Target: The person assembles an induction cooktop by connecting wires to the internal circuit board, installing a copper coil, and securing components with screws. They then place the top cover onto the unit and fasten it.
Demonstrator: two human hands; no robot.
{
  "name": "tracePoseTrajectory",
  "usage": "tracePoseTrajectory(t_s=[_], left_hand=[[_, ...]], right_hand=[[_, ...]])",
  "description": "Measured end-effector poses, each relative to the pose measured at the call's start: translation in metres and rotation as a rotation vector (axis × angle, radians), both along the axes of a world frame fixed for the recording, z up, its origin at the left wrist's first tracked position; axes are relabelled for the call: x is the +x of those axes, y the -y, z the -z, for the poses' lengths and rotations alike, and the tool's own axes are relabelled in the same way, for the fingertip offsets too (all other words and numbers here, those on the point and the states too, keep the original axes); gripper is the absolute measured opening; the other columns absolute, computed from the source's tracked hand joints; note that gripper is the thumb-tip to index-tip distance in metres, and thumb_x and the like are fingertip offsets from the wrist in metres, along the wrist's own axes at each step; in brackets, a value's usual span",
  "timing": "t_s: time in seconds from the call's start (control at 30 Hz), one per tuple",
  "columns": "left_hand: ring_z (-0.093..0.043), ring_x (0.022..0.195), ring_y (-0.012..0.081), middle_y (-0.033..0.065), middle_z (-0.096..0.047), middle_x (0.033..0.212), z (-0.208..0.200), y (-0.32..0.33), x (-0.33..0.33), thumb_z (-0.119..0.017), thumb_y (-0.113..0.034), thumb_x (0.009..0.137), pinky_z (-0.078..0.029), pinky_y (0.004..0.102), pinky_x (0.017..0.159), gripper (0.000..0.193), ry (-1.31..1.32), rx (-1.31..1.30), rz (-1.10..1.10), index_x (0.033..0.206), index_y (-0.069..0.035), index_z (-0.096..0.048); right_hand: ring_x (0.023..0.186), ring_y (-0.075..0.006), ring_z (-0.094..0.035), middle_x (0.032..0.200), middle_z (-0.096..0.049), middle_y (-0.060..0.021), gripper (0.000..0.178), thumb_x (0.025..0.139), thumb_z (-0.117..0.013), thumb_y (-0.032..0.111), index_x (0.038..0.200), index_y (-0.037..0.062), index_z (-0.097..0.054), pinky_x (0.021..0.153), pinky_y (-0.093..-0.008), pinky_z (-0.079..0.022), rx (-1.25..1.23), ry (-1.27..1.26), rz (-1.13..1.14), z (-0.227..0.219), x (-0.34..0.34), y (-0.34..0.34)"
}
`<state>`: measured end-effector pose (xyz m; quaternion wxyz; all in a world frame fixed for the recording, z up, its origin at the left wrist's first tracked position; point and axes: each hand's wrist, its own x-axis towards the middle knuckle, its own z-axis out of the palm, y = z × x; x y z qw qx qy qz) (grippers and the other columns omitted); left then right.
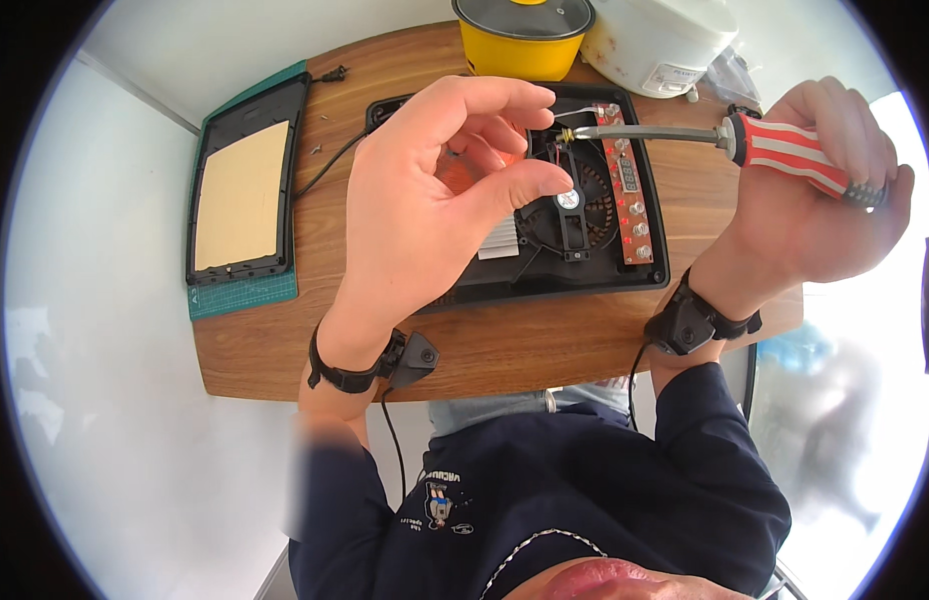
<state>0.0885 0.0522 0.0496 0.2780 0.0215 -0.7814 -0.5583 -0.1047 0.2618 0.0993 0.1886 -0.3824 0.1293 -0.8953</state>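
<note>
My right hand [800, 210] is closed round the red-and-white striped handle of a screwdriver [675, 133], whose shaft points left. At its tip sits a small brassy screw [567, 135], held up over the opened appliance. My left hand [415, 200] hovers beside that tip, its thumb and curled fingers apart and nothing visible between them. Beneath both lies a black housing [545, 292] like an induction cooker's base. Inside it are a black fan [570, 200], a finned metal heat sink [500, 240] and a red circuit board [635, 215] with a display. My left hand hides part of the housing.
To the left, a black-framed panel [240, 200] with a tan sheet lies on a green cutting mat [247, 298]. A black cord and plug [335, 74] and loose screws [317, 150] are nearby. A yellow pot [525, 50] and a white appliance [657, 45] stand at the back.
</note>
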Motion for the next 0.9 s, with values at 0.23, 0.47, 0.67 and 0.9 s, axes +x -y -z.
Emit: tracePoseTrajectory(t_s=[0.23,0.47,0.67,0.9], left_hand=[[-0.068,0.094,0.0145,0.0109,-0.072,0.112,0.013,-0.010,-0.007,-0.076,0.009,0.085,-0.059,0.0277,0.084,0.040,0.026,0.099,0.072,0.123,0.003,-0.065],[-0.072,0.095,0.0155,0.0097,-0.070,0.104,0.021,-0.013,-0.011,-0.077,0.011,0.085,-0.059,0.0268,0.083,0.033,-0.111,0.369,0.102,0.116,0.004,-0.067],[-0.075,0.091,0.0190,0.0130,-0.073,0.098,0.024,-0.010,-0.011,-0.074,0.010,0.089,-0.062,0.0276,0.079,0.021,-0.159,0.308,0.124,0.109,0.005,-0.068],[-0.076,0.083,0.0223,0.0181,-0.074,0.095,0.030,-0.007,-0.014,-0.072,0.004,0.093,-0.065,0.0314,0.073,0.015,-0.252,0.218,0.100,0.106,0.005,-0.066]], right_hand=[[0.063,-0.0120,-0.051,0.063,-0.053,0.0004,0.025,0.087,-0.054,0.019,0.063,0.0154,-0.049,0.068,-0.0255,-0.045,0.004,-0.008,-0.032,0.005,-0.009,0.002],[0.064,-0.0110,-0.054,0.064,-0.055,0.0002,0.023,0.084,-0.055,0.020,0.063,0.0154,-0.050,0.067,-0.0245,-0.047,0.009,0.035,-0.093,0.000,-0.006,-0.002],[0.065,-0.0118,-0.055,0.066,-0.056,-0.0004,0.022,0.085,-0.056,0.021,0.064,0.0147,-0.051,0.069,-0.0253,-0.047,-0.020,0.037,-0.131,0.002,-0.005,-0.001],[0.066,-0.0126,-0.055,0.068,-0.056,-0.0012,0.021,0.085,-0.057,0.022,0.066,0.0140,-0.052,0.071,-0.0262,-0.048,-0.037,0.041,-0.158,0.004,-0.005,0.002]])
